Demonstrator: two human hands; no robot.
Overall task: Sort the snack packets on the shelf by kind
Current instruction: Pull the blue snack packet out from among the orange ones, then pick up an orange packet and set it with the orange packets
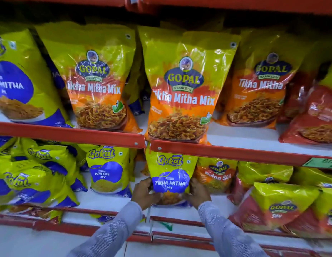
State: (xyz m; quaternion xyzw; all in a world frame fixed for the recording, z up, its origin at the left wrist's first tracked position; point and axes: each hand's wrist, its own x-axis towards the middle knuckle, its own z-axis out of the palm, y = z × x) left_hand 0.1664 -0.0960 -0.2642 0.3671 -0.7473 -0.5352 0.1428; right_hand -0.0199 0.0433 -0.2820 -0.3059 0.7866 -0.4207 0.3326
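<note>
Both hands clamp one blue-and-yellow packet (170, 179) on the lower shelf (109, 198).

Left hand (144, 193) and right hand (197, 194) pinch its sides; just right of the grip leans an orange packet (217, 175), which a careless pull could topple.

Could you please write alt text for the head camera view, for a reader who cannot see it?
Both hands, left hand and right hand, hold a yellow and blue Gokul Tikha Mitha Mix packet upright at the lower shelf. On the shelf above stand three orange Gopal Tikha Mitha Mix packets; a Gokul Nylon Sev packet stands to the left.
</note>
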